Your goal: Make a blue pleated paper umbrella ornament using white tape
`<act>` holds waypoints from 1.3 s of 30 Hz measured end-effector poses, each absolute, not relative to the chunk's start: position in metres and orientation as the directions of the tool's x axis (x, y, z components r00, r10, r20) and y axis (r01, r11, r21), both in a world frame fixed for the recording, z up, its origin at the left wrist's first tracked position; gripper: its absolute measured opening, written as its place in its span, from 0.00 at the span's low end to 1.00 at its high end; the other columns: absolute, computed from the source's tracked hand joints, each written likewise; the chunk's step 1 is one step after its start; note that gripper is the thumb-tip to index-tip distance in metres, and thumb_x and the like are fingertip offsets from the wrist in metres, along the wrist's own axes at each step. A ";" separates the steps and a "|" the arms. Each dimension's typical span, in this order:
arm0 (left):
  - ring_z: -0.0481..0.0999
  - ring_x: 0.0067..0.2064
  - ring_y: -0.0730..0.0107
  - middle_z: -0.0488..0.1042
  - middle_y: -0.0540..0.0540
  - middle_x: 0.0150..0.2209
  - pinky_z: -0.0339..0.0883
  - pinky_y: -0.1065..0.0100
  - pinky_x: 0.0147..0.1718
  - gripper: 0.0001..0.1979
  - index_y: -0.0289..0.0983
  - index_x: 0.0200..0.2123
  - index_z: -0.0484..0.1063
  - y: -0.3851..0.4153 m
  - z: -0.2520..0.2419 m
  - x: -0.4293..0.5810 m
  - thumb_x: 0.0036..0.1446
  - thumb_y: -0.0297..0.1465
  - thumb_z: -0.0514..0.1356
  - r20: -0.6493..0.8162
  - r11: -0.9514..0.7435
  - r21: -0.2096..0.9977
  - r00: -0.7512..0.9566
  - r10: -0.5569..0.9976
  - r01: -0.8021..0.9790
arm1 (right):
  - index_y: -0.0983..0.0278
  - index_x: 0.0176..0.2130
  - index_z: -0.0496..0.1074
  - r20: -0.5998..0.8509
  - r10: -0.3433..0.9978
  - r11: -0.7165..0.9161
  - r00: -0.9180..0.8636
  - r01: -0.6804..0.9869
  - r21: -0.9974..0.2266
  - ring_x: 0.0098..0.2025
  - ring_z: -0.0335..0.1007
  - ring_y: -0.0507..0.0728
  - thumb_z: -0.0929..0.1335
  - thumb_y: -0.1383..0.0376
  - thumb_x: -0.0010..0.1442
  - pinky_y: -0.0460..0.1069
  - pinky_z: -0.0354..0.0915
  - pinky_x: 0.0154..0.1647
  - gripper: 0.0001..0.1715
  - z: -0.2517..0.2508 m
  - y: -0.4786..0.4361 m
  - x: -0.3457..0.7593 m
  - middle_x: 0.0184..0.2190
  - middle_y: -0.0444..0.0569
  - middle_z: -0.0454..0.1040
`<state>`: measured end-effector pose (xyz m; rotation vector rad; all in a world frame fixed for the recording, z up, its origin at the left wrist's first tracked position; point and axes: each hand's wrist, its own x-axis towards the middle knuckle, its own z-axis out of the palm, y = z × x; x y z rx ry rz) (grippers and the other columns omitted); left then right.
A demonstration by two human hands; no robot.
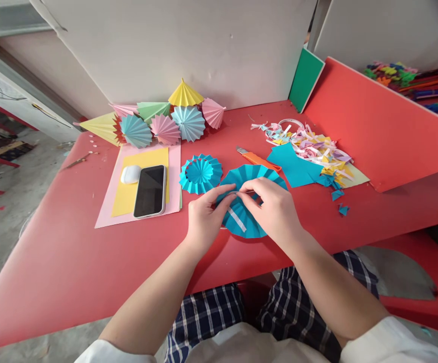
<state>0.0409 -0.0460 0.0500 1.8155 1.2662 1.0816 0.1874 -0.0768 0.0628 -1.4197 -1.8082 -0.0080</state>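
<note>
A large blue pleated paper disc (254,174) lies on the red table in front of me, with a pale strip (237,220) across its folds. Over its middle, the fingertips of my left hand (207,214) and my right hand (273,209) are pinched close together. Whatever small piece is between them is too little to make out. To the left of the disc is a smaller blue pleated paper ring with a fan-like centre (201,171). Just behind the disc rests an orange box cutter (258,159). Blue paper sheets (296,164) lie on its right.
Folded paper umbrellas (186,123) in several colours stand along the back. At left, a phone (149,191) and a white earbud case (130,174) rest on stacked paper (105,212). Paper scraps (313,143) are heaped at right, before a leaning red board (388,116).
</note>
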 end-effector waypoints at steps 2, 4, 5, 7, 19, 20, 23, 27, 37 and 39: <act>0.67 0.20 0.80 0.70 0.55 0.19 0.60 0.79 0.16 0.09 0.43 0.38 0.77 -0.045 0.051 0.041 0.53 0.33 0.62 0.229 -0.286 0.877 0.189 0.955 0.385 | 0.65 0.31 0.68 0.626 0.777 0.387 -0.065 0.833 -0.394 0.30 0.69 0.51 0.64 0.69 0.60 0.45 0.64 0.30 0.05 0.063 -0.077 0.187 0.27 0.47 0.74; 0.67 0.20 0.81 0.69 0.55 0.19 0.60 0.80 0.16 0.09 0.43 0.38 0.78 -0.044 0.052 0.041 0.53 0.32 0.62 0.196 -0.256 0.895 0.193 0.961 0.367 | 0.65 0.31 0.69 0.658 0.748 0.405 -0.091 0.848 -0.343 0.29 0.69 0.51 0.64 0.69 0.60 0.45 0.64 0.31 0.05 0.062 -0.077 0.187 0.26 0.47 0.75; 0.67 0.20 0.81 0.68 0.55 0.19 0.60 0.80 0.15 0.09 0.43 0.38 0.78 -0.044 0.052 0.041 0.52 0.32 0.62 0.180 -0.241 0.902 0.196 0.964 0.357 | 0.65 0.31 0.69 0.671 0.735 0.411 -0.099 0.852 -0.325 0.29 0.70 0.52 0.64 0.69 0.60 0.45 0.64 0.31 0.05 0.062 -0.077 0.187 0.26 0.47 0.75; 0.66 0.19 0.81 0.67 0.55 0.18 0.60 0.80 0.14 0.09 0.42 0.39 0.78 -0.043 0.053 0.041 0.52 0.32 0.62 0.142 -0.205 0.919 0.201 0.969 0.338 | 0.65 0.32 0.69 0.690 0.716 0.418 -0.106 0.857 -0.301 0.30 0.71 0.52 0.64 0.69 0.60 0.45 0.64 0.31 0.06 0.061 -0.077 0.187 0.27 0.48 0.76; 0.66 0.21 0.78 0.70 0.52 0.22 0.64 0.76 0.17 0.11 0.40 0.40 0.77 -0.043 0.050 0.039 0.52 0.34 0.62 0.114 -0.170 0.961 0.248 0.962 0.220 | 0.63 0.32 0.68 0.622 0.781 0.375 -0.061 0.842 -0.388 0.29 0.70 0.51 0.63 0.67 0.61 0.45 0.64 0.30 0.06 0.063 -0.078 0.188 0.28 0.46 0.75; 0.68 0.22 0.77 0.71 0.51 0.23 0.65 0.75 0.18 0.12 0.40 0.41 0.76 -0.043 0.050 0.040 0.52 0.34 0.62 0.128 -0.183 0.962 0.257 0.958 0.205 | 0.63 0.32 0.68 0.612 0.789 0.361 -0.041 0.838 -0.409 0.29 0.70 0.51 0.63 0.66 0.61 0.45 0.64 0.30 0.06 0.063 -0.077 0.189 0.28 0.46 0.75; 0.69 0.24 0.76 0.71 0.51 0.24 0.66 0.75 0.20 0.13 0.40 0.43 0.74 -0.044 0.051 0.041 0.53 0.33 0.61 0.147 -0.202 0.960 0.265 0.953 0.196 | 0.63 0.31 0.67 0.603 0.798 0.323 0.010 0.837 -0.441 0.30 0.70 0.51 0.65 0.64 0.60 0.45 0.64 0.29 0.06 0.062 -0.077 0.189 0.28 0.46 0.74; 0.73 0.27 0.76 0.73 0.51 0.27 0.70 0.76 0.24 0.16 0.40 0.46 0.70 -0.047 0.053 0.042 0.53 0.32 0.62 0.148 -0.185 0.966 0.198 0.969 0.183 | 0.64 0.33 0.69 0.602 0.797 0.299 0.038 0.842 -0.449 0.31 0.70 0.52 0.65 0.63 0.60 0.46 0.64 0.29 0.07 0.061 -0.077 0.189 0.29 0.47 0.74; 0.69 0.18 0.79 0.67 0.58 0.22 0.67 0.79 0.13 0.16 0.42 0.43 0.60 -0.050 0.056 0.045 0.52 0.34 0.61 0.089 -0.100 0.993 0.160 0.983 0.063 | 0.63 0.39 0.74 0.714 0.695 0.398 0.082 0.784 -0.477 0.37 0.74 0.54 0.66 0.66 0.59 0.48 0.71 0.37 0.09 0.063 -0.077 0.187 0.35 0.49 0.78; 0.69 0.18 0.79 0.67 0.58 0.22 0.67 0.78 0.13 0.16 0.43 0.43 0.60 -0.050 0.056 0.044 0.53 0.34 0.61 0.081 -0.093 0.994 0.170 0.982 0.062 | 0.63 0.44 0.73 0.689 0.720 0.404 0.085 0.755 -0.516 0.37 0.74 0.53 0.66 0.66 0.59 0.46 0.71 0.34 0.12 0.064 -0.077 0.186 0.36 0.50 0.77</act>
